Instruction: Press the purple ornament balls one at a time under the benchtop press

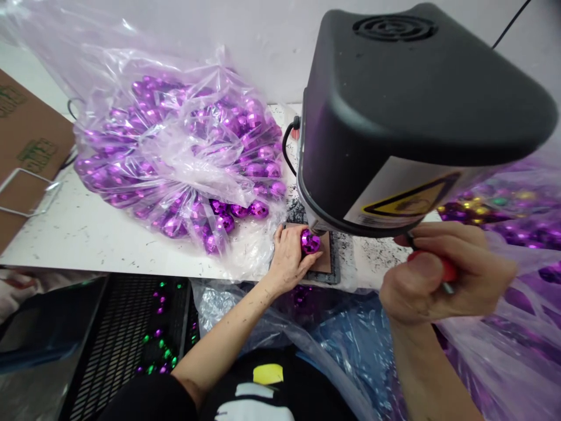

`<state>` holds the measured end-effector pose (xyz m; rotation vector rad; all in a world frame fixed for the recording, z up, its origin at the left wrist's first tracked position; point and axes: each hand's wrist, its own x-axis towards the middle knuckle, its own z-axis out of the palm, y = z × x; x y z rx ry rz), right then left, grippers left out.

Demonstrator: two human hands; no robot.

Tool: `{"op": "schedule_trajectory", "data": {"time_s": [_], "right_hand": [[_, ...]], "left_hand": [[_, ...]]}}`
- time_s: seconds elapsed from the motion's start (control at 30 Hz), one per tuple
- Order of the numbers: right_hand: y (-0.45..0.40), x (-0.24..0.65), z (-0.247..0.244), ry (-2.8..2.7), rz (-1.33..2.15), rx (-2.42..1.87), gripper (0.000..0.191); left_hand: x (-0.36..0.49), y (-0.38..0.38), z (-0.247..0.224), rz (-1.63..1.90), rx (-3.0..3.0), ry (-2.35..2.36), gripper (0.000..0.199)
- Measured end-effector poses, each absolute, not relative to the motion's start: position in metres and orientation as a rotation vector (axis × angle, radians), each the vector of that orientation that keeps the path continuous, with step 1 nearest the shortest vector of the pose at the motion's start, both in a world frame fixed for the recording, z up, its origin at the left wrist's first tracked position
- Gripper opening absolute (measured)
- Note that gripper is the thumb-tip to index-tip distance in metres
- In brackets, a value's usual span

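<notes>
A shiny purple faceted bead [310, 241] rests on a brown board [325, 257] beneath the head of a black bench machine [407, 99]. My left hand [290, 254] has its fingers around the bead's left and lower sides. On the right, my right hand [451, 275] is closed around a red lever handle [447, 268] with a metal rod. The tip of the machine comes down beside the bead, and its contact point is partly hidden by the housing.
A clear plastic bag [188, 146] full of purple beads covers the table's left part. A cardboard box [30, 158] stands at far left. More bagged beads [517, 228] lie right. Below left, a black mesh shelf [114, 339] holds purple and green bead strands [164, 351].
</notes>
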<state>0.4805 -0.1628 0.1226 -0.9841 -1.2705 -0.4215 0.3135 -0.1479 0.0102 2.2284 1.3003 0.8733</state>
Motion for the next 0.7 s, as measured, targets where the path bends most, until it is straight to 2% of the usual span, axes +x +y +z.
{"op": "schedule_trajectory", "data": {"time_s": [0.17,0.7], "right_hand": [[-0.166,0.478,0.114,-1.251,-0.423,-1.044,0.012],[-0.175,0.467,0.091,-1.237,-0.195,-0.965,0.011]], "left_hand": [[0.315,-0.149,0.008,0.892,2.229,1.319,0.044],[0.316,-0.146,0.009,0.931,2.277,1.332,0.047]]}}
